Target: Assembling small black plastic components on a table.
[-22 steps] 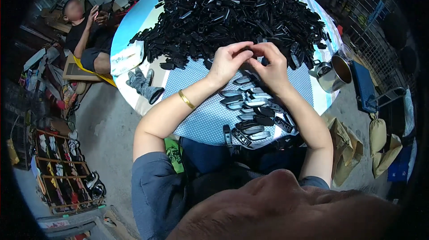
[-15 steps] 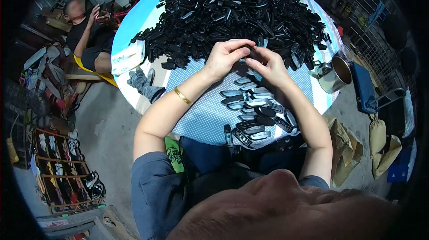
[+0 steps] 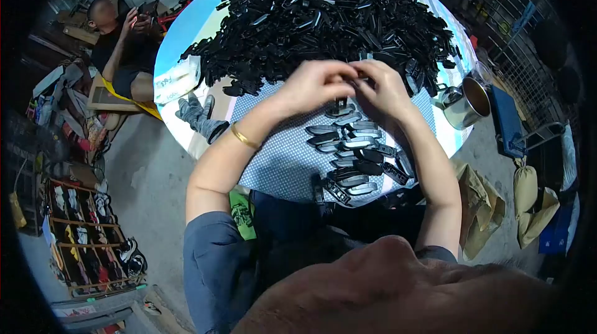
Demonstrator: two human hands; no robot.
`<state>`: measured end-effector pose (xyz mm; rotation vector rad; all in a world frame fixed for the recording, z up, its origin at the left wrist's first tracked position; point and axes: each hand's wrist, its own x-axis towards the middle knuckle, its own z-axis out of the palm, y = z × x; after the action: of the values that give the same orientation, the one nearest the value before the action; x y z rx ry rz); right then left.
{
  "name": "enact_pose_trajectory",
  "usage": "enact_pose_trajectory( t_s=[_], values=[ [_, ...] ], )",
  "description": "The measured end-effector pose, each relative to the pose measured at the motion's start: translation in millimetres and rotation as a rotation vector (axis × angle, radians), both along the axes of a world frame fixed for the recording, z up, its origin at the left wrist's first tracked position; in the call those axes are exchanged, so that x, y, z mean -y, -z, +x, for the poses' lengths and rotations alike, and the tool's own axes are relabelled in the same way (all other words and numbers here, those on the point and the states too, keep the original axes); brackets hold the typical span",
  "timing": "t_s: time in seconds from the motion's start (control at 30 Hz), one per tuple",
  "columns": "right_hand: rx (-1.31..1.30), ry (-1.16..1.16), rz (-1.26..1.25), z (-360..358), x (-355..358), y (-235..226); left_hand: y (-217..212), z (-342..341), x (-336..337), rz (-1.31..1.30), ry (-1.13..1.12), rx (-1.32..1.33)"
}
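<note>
Above the near part of the round table, my two hands meet fingertip to fingertip. My left hand (image 3: 314, 88) has its fingers curled and its thumb a little apart, smeared by motion. The fingers of my right hand (image 3: 384, 88) are bent together in a pinch; a small dark thing seems to lie between the hands, too hidden to name. Just below them, a loose group of small black and grey long plastic parts (image 3: 358, 142) lies on the patterned cloth. Beyond my hands rises a large heap of similar black parts (image 3: 336, 17).
A grey glove (image 3: 200, 117) and a white bag with writing (image 3: 178, 80) lie on the table's left side. At the right edge stands a metal mug (image 3: 465, 105). Another person (image 3: 115, 41) sits at the far left. Brown paper bags (image 3: 480, 213) are on the floor at right.
My left hand has shifted slightly right and lower, its thumb and fingers now more apart. My right hand has turned, its fingers now more bent. The heap and the laid-out parts look much the same.
</note>
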<state>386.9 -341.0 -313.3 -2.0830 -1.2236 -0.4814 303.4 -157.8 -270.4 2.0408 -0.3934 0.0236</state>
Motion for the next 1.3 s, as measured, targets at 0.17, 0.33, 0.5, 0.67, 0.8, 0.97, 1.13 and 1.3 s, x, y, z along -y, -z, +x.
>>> enact_pose_trajectory(
  t_s=[0.17, 0.33, 0.5, 0.67, 0.8, 0.97, 1.13, 1.3],
  values=[
    [0.193, 0.043, -0.035, -3, -13, 4, 19, -16, 29, 0.275, 0.209, 0.111],
    [0.347, 0.034, -0.232, 0, -30, 13, 10, -2, 5, 0.402, -0.137, 0.255],
    [0.341, 0.051, -0.187, 7, -34, 17, 31, 16, -18, 0.825, -0.456, 0.386],
    [0.261, 0.067, -0.138, 3, -22, 15, 22, 5, -19, 0.853, -0.385, 0.303],
    [0.254, 0.265, 0.131, 10, -7, 0, 8, 0, -25, 0.820, -0.284, 0.128],
    [0.301, 0.370, 0.039, 38, 12, -2, 29, 6, -14, 0.811, -0.262, 0.241],
    [0.215, 0.447, -0.095, 38, 11, 3, 26, 7, -13, 0.605, -0.299, 0.381],
    [0.194, 0.417, 0.024, 35, 7, 2, 29, 16, -10, 0.066, -0.178, 0.009]
  ],
)
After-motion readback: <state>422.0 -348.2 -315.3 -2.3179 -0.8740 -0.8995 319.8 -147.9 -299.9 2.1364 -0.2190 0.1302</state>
